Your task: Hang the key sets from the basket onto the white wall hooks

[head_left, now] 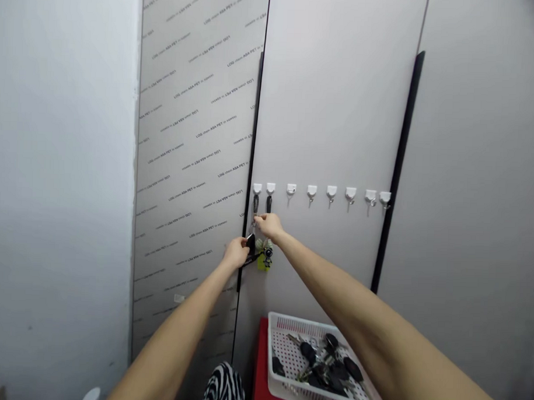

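Note:
A row of several white hooks (311,192) is stuck on a grey cabinet door (335,109). Key bunches hang from the two leftmost hooks (257,189). My left hand (235,253) is closed on a black key fob (249,244) hanging under the first hook. My right hand (269,226) pinches the key ring just below the hooks, above a small yellow-green charm (265,256). The other hooks are bare.
A white perforated basket (284,326) with several black car keys (326,365) sits on a red surface (261,363) at the bottom centre. Black vertical handles (397,169) run down the cabinet doors. A film-covered panel (194,133) and a white wall (57,187) stand at left.

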`<state>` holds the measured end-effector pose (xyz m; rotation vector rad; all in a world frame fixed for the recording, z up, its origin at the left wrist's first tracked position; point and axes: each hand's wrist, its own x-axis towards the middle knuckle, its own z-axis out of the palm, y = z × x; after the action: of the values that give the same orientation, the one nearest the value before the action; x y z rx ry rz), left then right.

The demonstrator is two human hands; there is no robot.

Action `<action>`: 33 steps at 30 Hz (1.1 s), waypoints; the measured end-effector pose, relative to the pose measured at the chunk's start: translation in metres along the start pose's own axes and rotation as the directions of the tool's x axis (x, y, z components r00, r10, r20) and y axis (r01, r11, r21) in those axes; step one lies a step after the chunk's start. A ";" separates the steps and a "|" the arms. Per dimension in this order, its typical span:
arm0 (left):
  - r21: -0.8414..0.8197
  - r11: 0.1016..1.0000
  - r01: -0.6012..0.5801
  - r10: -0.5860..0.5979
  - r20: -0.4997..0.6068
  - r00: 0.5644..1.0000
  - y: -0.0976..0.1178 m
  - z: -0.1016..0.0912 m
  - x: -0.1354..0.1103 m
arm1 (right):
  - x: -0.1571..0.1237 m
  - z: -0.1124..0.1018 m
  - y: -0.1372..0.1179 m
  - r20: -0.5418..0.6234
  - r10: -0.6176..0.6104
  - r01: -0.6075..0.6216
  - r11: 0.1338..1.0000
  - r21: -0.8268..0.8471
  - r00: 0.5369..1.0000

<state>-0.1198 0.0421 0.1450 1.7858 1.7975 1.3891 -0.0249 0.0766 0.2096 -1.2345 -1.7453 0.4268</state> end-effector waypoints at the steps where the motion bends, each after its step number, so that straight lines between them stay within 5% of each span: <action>1: -0.021 1.000 -0.001 0.001 0.006 1.000 -0.003 0.002 -0.003 | -0.006 -0.004 0.004 0.013 -0.039 0.039 0.999 -0.028 0.999; 6: -0.232 0.973 0.011 0.006 0.073 0.997 -0.014 0.036 -0.036 | -0.047 -0.026 0.048 0.178 -0.166 0.196 0.967 -0.165 0.970; 12: -0.234 0.971 -0.055 0.144 0.382 0.913 -0.010 0.113 -0.106 | -0.107 -0.058 0.149 0.252 0.152 -0.060 0.939 -0.338 0.956; 17: 0.017 0.980 -0.197 0.156 0.548 0.822 -0.018 0.146 -0.131 | -0.165 -0.066 0.220 0.321 0.230 0.024 0.779 -0.626 0.919; 22: 0.084 0.971 -0.222 0.119 0.637 0.761 -0.036 0.158 -0.132 | -0.185 -0.059 0.229 0.363 0.201 0.102 0.739 -0.666 0.910; 28: 0.009 0.990 -0.139 0.089 0.729 0.678 -0.041 0.164 -0.132 | -0.185 -0.058 0.220 0.394 0.146 0.114 0.818 -0.564 0.907; 30: -0.030 0.995 -0.093 0.086 0.720 0.689 -0.041 0.165 -0.131 | -0.187 -0.058 0.221 0.412 0.104 0.130 0.856 -0.501 0.905; 33: -0.197 0.978 0.071 0.072 0.636 0.768 -0.040 0.164 -0.129 | -0.189 -0.058 0.220 0.422 0.086 0.118 0.893 -0.435 0.903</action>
<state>0.0039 0.0087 -0.0237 1.8333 1.2274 0.7671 0.1572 -0.0052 -0.0084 -1.5330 -2.3308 0.3046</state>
